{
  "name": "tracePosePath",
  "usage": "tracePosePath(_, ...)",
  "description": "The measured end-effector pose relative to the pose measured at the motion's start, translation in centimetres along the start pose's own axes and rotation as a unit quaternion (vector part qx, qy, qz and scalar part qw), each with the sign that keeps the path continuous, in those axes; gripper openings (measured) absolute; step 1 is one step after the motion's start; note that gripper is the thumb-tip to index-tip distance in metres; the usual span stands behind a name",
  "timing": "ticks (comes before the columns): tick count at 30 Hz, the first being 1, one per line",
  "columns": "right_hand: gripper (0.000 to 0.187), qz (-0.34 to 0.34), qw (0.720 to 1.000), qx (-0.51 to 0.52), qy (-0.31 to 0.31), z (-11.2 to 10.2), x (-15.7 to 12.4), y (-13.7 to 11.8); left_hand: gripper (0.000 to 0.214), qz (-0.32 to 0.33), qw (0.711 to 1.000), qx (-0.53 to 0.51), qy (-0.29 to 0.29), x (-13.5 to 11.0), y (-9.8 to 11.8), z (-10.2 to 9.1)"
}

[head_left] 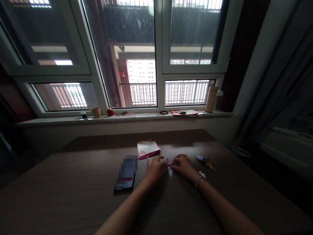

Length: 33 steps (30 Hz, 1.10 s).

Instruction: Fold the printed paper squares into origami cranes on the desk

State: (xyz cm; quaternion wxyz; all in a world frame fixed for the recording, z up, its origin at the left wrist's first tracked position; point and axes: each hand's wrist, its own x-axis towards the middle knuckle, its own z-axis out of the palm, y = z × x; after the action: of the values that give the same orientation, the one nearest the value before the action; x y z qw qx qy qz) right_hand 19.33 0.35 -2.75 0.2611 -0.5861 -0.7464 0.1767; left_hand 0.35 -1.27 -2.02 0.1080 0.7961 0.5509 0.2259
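**A room in a high-rise flat, at a table by the window**

This looks like a home, in an apartment block. A dark wooden table [73, 195] fills the lower frame, pushed near a wide white-framed window [158, 65] across the top. Through the glass show balcony railings and tall residential towers. The stone windowsill [122, 118] across the middle carries household odds and ends: a small cup [96, 112], a red pot [110, 112], papers [184, 112] and a tall flask [211, 99]. Dark curtains [281, 81] hang at the right.
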Motion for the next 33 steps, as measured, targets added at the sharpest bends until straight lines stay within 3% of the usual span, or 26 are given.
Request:
tracePosePath(10, 0.010, -0.060, 0.998, -0.022, 0.015, -0.3, -0.4, -0.5, 0.014, 0.048, 0.998, 0.050, 0.013, 0.1, -0.4, 0.4)
tracePosePath(19, 0.017, -0.074, 0.994, -0.078, -0.017, -1.3, -0.7, -1.3, 0.016, 0.131, 0.982, 0.135, -0.018, 0.2, 0.7, -1.4)
tracePosePath(24, 0.017, -0.036, 0.997, -0.062, -0.022, -1.1, -0.4, -0.6, 0.020, 0.070, 0.988, 0.127, -0.054, 0.1, 0.8, -2.0)
tracePosePath(29, 0.013, -0.092, 0.994, -0.060, 0.025, -0.5, -0.4, -0.2, 0.021, 0.038, 0.989, 0.121, -0.073, 0.0, 0.7, -2.3)
tracePosePath(33, 0.013, -0.109, 0.992, -0.065, 0.014, -0.6, -0.5, -0.1, 0.021, 0.035, 0.990, 0.115, -0.069, 0.0, 0.6, -2.3)
